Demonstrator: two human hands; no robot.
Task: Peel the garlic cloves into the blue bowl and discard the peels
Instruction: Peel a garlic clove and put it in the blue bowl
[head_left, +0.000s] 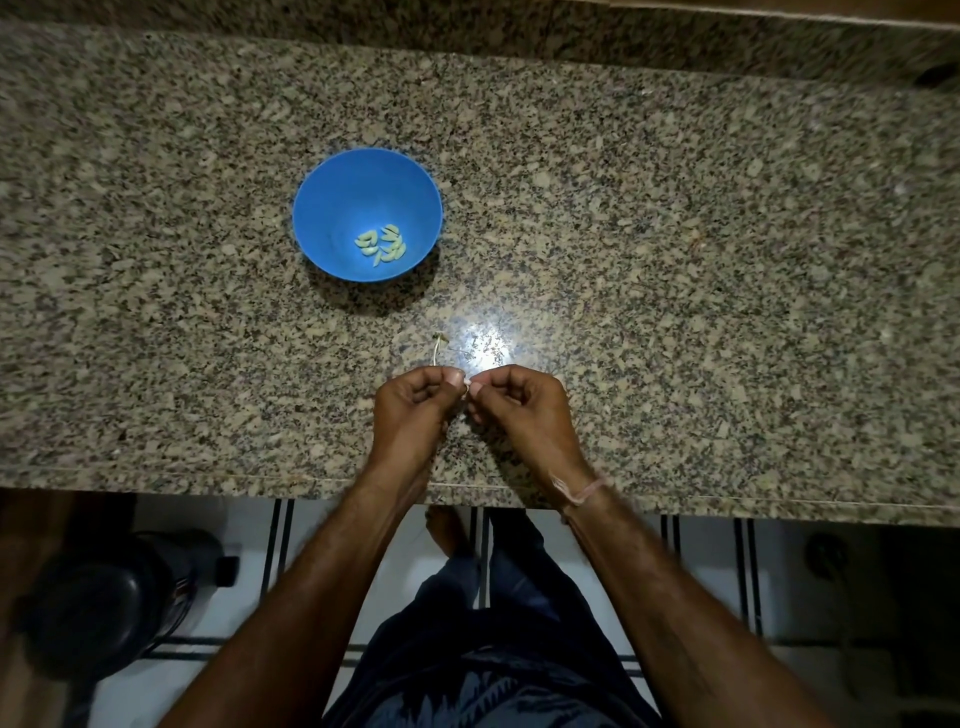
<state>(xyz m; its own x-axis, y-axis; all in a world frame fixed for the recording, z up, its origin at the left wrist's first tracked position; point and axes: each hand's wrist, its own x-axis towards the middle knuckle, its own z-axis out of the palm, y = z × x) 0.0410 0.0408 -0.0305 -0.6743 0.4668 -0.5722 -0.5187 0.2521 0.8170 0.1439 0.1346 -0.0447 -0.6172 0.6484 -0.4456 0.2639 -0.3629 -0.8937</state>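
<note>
A person's two hands meet at lower centre of the frame over a speckled granite counter (675, 234). The left hand (415, 402) and the right hand (524, 408) both have their fingers curled in. Thumbs and fingertips pinch one small white garlic clove (467, 384) between them, just above the stone. Only a sliver of the clove shows, so how much skin remains on it cannot be told.

One blue bowl (317, 202) stands on the counter at upper left of the hands, well apart from them. At its bottom lies a cluster of pale peeled cloves (382, 243). There appear to be about seven, though they lie too close together for a sure count.

One thin, pale scrap of peel (438, 347) lies on the stone just above the left hand, beside a bright patch of reflected light (485, 343).

One pinkish thread band (584, 491) circles the right wrist. Below the counter's edge, one bare foot (448, 530) stands on a white tiled floor (701, 571) with dark stripes, and one bulky black object (104, 597) sits blurred at lower left.
</note>
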